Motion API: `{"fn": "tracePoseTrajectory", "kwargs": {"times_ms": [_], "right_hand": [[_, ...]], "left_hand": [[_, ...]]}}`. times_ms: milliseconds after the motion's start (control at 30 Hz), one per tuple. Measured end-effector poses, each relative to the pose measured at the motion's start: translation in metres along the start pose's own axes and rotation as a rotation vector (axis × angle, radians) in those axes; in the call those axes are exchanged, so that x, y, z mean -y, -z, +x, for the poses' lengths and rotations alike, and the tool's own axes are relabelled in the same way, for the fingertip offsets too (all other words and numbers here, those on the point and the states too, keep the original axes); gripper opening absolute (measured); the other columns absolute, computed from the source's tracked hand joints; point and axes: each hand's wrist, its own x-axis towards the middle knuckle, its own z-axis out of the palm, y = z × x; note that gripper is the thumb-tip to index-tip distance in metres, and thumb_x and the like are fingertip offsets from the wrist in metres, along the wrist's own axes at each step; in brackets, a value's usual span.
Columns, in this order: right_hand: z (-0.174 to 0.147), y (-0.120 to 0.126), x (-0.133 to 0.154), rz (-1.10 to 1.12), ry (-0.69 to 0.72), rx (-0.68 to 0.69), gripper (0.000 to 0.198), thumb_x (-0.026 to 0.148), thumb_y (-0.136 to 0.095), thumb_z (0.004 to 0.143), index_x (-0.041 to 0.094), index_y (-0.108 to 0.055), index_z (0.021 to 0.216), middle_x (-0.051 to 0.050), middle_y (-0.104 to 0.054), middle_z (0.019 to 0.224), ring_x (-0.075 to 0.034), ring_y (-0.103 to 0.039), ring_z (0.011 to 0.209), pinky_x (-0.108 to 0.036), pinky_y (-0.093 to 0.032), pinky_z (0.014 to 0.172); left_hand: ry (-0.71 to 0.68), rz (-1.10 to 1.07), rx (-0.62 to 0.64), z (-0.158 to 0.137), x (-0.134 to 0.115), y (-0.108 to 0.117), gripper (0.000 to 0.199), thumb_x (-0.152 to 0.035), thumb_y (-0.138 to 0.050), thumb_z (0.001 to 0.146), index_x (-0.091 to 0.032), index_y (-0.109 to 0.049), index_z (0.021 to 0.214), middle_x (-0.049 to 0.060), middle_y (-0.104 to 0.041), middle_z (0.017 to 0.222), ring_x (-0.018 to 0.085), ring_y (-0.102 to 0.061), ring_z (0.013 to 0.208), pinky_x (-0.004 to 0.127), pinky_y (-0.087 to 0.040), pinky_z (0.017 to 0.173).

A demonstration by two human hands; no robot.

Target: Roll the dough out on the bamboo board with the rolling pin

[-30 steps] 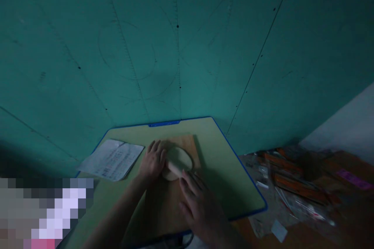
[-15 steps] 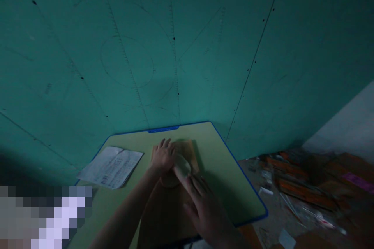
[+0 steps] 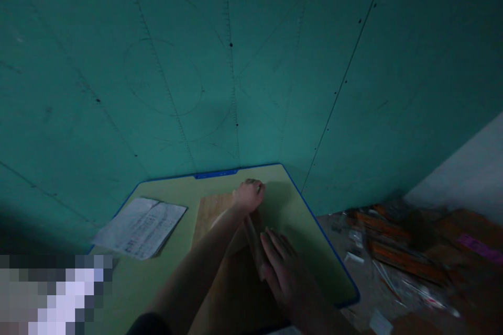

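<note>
My left hand (image 3: 249, 196) is curled around the far end of a pale stick that looks like a rolling pin (image 3: 254, 243). The fingers of my right hand (image 3: 285, 267) are stretched out and rest against the near part of the pin. Beneath lies a pale, flat, rounded sheet that looks like dough (image 3: 238, 242), partly hidden by my left forearm. It lies on a wooden board (image 3: 206, 210), whose near part is in shadow. The board rests on a light table (image 3: 173, 275) with a blue rim.
Printed paper sheets (image 3: 141, 227) lie at the table's left. A green wall (image 3: 271, 89) with pencil marks rises right behind the table. On the floor to the right are cardboard (image 3: 463, 230), orange pieces (image 3: 408, 259) and clear plastic scraps (image 3: 426, 293). A pixelated patch covers the lower left.
My left hand has moved right and away from me, and its fingers are more curled. The pin now points more straight ahead. My right hand has shifted slightly right.
</note>
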Motion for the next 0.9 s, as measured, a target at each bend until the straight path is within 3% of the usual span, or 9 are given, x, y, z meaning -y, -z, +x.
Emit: {"fn": "tracePoseTrajectory", "kwargs": {"times_ms": [200, 333, 467, 600, 767, 900], "right_hand": [[0.006, 0.007, 0.009, 0.043, -0.057, 0.173, 0.057, 0.026, -0.046, 0.099, 0.015, -0.036, 0.154, -0.016, -0.037, 0.158, -0.03, -0.037, 0.146, -0.051, -0.04, 0.116], [0.012, 0.007, 0.033, 0.105, -0.05, 0.303, 0.065, 0.028, -0.055, 0.095, 0.012, -0.034, 0.155, -0.017, -0.029, 0.162, -0.032, -0.031, 0.148, -0.05, -0.035, 0.119], [0.017, -0.006, 0.064, 0.184, -0.003, 0.258, 0.057, 0.031, -0.058, 0.093, 0.014, -0.048, 0.147, -0.014, -0.024, 0.164, -0.03, -0.024, 0.151, -0.044, -0.031, 0.121], [0.019, -0.024, 0.091, 0.276, 0.048, 0.203, 0.049, 0.038, -0.059, 0.093, 0.018, -0.057, 0.138, -0.012, -0.034, 0.162, -0.028, -0.028, 0.15, -0.043, -0.03, 0.122], [0.025, -0.031, 0.114, 0.341, 0.084, 0.128, 0.035, 0.04, -0.054, 0.097, 0.023, -0.064, 0.127, -0.006, -0.055, 0.147, -0.021, -0.042, 0.142, -0.038, -0.03, 0.122], [0.031, -0.026, 0.119, 0.347, 0.135, 0.148, 0.026, 0.035, -0.055, 0.097, 0.025, -0.069, 0.116, -0.003, -0.061, 0.14, -0.018, -0.049, 0.137, -0.035, -0.029, 0.122]], "left_hand": [[-0.009, 0.024, 0.003, -0.003, -0.005, -0.005, 0.033, -0.031, -0.043, 0.098, -0.02, -0.074, 0.099, 0.012, -0.072, 0.11, 0.026, -0.066, 0.105, 0.04, -0.053, 0.09], [-0.067, 0.032, 0.001, -0.019, 0.027, -0.003, 0.031, -0.028, -0.043, 0.099, -0.02, -0.072, 0.103, 0.012, -0.072, 0.114, 0.025, -0.063, 0.114, 0.042, -0.049, 0.099], [-0.078, 0.043, -0.019, -0.047, 0.071, 0.002, 0.034, -0.03, -0.04, 0.101, -0.024, -0.07, 0.116, 0.011, -0.064, 0.135, 0.027, -0.052, 0.132, 0.047, -0.044, 0.107], [-0.034, 0.049, -0.051, -0.076, 0.108, 0.005, 0.039, -0.031, -0.036, 0.101, -0.025, -0.067, 0.124, 0.011, -0.053, 0.149, 0.029, -0.05, 0.136, 0.051, -0.044, 0.108], [-0.025, 0.019, -0.099, -0.098, 0.138, 0.002, 0.046, -0.033, -0.03, 0.102, -0.02, -0.059, 0.136, 0.012, -0.058, 0.144, 0.026, -0.051, 0.136, 0.045, -0.045, 0.109], [-0.041, -0.004, -0.126, -0.11, 0.152, 0.0, 0.05, -0.032, -0.024, 0.103, -0.018, -0.05, 0.144, 0.01, -0.059, 0.143, 0.021, -0.052, 0.135, 0.038, -0.044, 0.111]]}}
